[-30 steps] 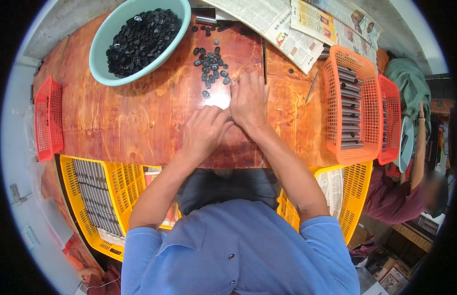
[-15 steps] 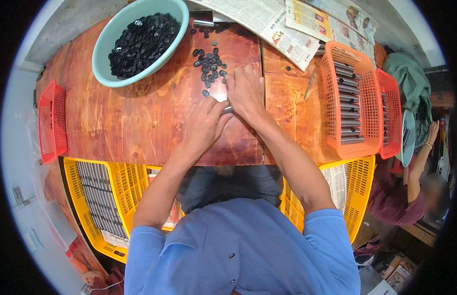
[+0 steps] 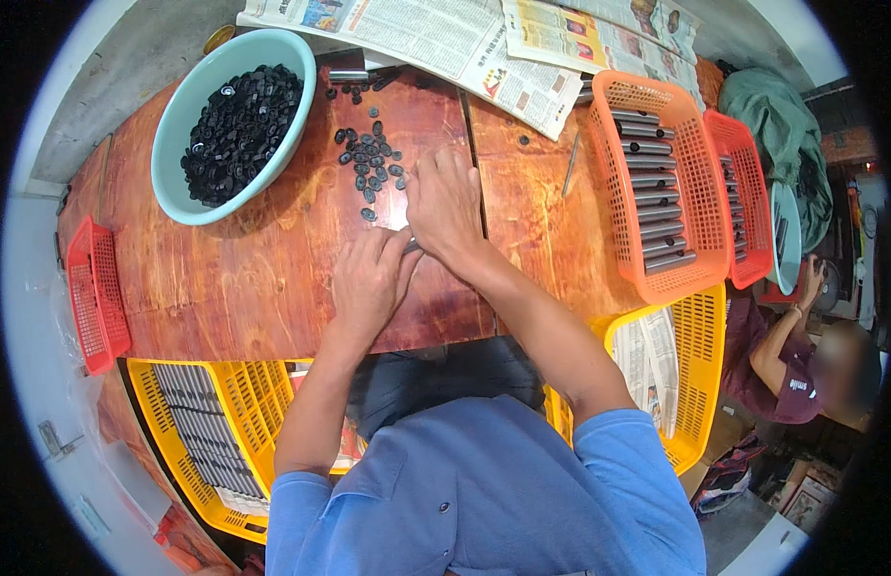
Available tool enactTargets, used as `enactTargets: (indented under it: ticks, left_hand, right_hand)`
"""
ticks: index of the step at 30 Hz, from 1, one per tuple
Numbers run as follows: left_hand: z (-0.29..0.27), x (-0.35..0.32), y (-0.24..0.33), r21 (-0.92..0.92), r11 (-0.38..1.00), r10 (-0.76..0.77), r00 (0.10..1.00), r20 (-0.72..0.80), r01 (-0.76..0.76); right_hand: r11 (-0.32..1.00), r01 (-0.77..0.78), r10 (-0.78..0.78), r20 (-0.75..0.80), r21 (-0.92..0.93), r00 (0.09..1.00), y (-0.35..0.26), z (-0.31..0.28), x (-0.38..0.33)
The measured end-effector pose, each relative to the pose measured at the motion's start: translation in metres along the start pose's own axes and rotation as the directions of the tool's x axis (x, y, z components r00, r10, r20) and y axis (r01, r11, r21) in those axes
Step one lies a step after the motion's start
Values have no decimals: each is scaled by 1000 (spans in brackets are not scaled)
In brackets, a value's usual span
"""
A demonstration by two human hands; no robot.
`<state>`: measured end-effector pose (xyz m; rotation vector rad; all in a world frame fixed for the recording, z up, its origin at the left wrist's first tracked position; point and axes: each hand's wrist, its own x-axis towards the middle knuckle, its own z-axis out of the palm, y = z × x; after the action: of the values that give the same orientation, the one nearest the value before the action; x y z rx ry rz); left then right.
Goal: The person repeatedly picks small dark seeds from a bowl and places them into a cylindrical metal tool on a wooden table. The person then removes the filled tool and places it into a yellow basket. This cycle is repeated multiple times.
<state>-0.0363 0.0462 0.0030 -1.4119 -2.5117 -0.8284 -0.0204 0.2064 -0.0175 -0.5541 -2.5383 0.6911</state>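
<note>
Between my two hands is a short grey metal tube (image 3: pixel 413 247), mostly covered, near the middle of the wooden table. My left hand (image 3: pixel 367 280) grips its near end between thumb and fingers. Over the other end lies my right hand (image 3: pixel 447 204), fingers bent down and close together; its palm hides that part of the tube. Just beyond my hands, several small black oval pieces (image 3: pixel 370 154) with raised centres are scattered on the table. Many more black pieces (image 3: pixel 239 130) fill a pale green bowl (image 3: pixel 167 187) at the far left.
On the right, an orange basket (image 3: pixel 613 182) holds rows of metal tubes, beside a red basket (image 3: pixel 749 240). Newspapers (image 3: pixel 445 43) cover the back edge, and a thin rod (image 3: pixel 571 165) lies nearby. Yellow crates (image 3: pixel 244 394) flank my lap. A co-worker (image 3: pixel 767 360) is at far right.
The whole view has shifted, so the table's things sit further left. My hands keep together on the tube with little visible change. The co-worker's raised arm has come down.
</note>
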Motion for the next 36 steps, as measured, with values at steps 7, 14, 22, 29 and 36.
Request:
enactTargets:
  ticks: [7,14,22,29,36]
  left_hand:
    - [2,-1,-4,-58,998,10,1000,4,-10]
    - [1,-5,-3,15,1000,12,998,62,-13]
    - [7,13,-15,43,998,-48,999,14,47]
    - [-11,10,-18,-829,-8,-579,674,460,559]
    - [-20,-14,-8,-819,-168,-570,624,535,548]
  right_hand:
    - [999,32,-31,31,-26,999,-3,0,1]
    - [996,1,3,43,-87,999,3,7,-6]
    - [923,-71,141,-160,379,977,23,15,3]
    - [901,-36,132,-193,433,972,18,4,1]
    - [916,-29,95,-145,401,985,11,4,0]
